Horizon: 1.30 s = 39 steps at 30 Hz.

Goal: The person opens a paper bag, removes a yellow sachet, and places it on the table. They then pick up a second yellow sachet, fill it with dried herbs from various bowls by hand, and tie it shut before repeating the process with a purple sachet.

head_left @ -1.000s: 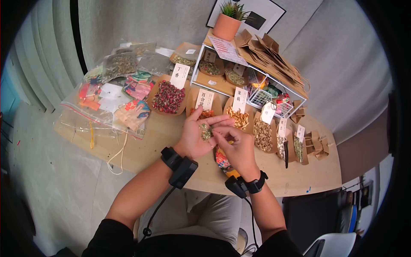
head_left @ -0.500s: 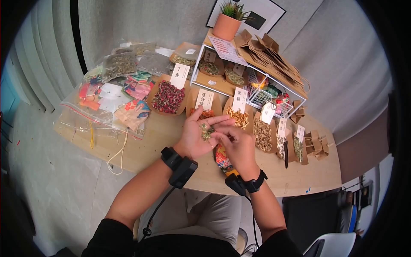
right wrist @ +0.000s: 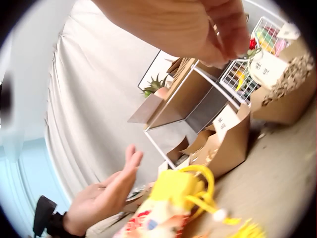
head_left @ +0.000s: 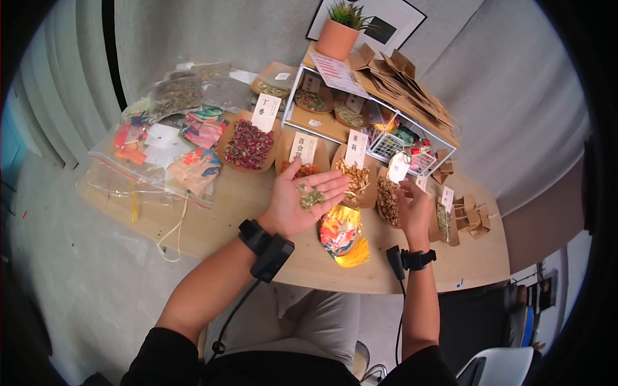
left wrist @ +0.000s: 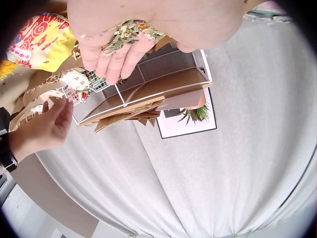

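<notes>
My left hand (head_left: 288, 207) lies palm up over the table, its fingers straight, carrying a small heap of dried green herb pieces (head_left: 310, 197). My right hand (head_left: 415, 213) is over the paper trays on the right, beside the tray of brown chopped pieces (head_left: 387, 198), fingers loosely bent. Nothing shows in its grasp in the right wrist view. Between the hands a yellow and red patterned drawstring pouch (head_left: 340, 226) with a yellow tassel rests on the table. Dried orange-yellow pieces (head_left: 355, 182) fill a labelled tray just past the left fingertips.
A tray of dried rosebuds (head_left: 248, 145) stands left of centre. Clear bags and patterned pouches (head_left: 195, 168) cover the table's left end. At the back stands a white-framed shelf (head_left: 294, 90) topped with folded paper bags (head_left: 405, 80) and a potted plant (head_left: 337, 40).
My right hand has left the herbs in the left palm and moved right toward the trays, uncovering the pouch. The left hand still carries the herbs.
</notes>
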Tool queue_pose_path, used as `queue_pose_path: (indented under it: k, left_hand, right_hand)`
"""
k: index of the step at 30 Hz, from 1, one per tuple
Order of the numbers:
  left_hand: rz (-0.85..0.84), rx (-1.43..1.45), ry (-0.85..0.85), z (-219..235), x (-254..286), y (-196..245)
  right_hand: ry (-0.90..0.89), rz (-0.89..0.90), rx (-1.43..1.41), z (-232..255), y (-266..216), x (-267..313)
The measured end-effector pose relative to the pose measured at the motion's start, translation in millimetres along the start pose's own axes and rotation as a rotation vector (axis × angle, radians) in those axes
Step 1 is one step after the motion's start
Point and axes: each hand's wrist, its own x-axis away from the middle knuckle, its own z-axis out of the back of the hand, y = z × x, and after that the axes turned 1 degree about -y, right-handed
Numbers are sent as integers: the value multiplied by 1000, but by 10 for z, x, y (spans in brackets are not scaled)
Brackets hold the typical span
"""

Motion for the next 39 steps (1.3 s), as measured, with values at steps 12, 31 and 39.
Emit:
queue_pose_path:
  k: [12, 31, 39]
  left_hand:
    - [12, -133, 26, -18, 26, -3]
    - [-15, -108, 55, -64, 50, 0]
    - [8, -14, -19, -6, 31, 18]
  right_hand:
    - [-210, 402, -497, -158, -1321, 308]
    - [-284, 290, -597, -152, -1404, 261]
    - [-12, -6, -542, -91, -712, 106]
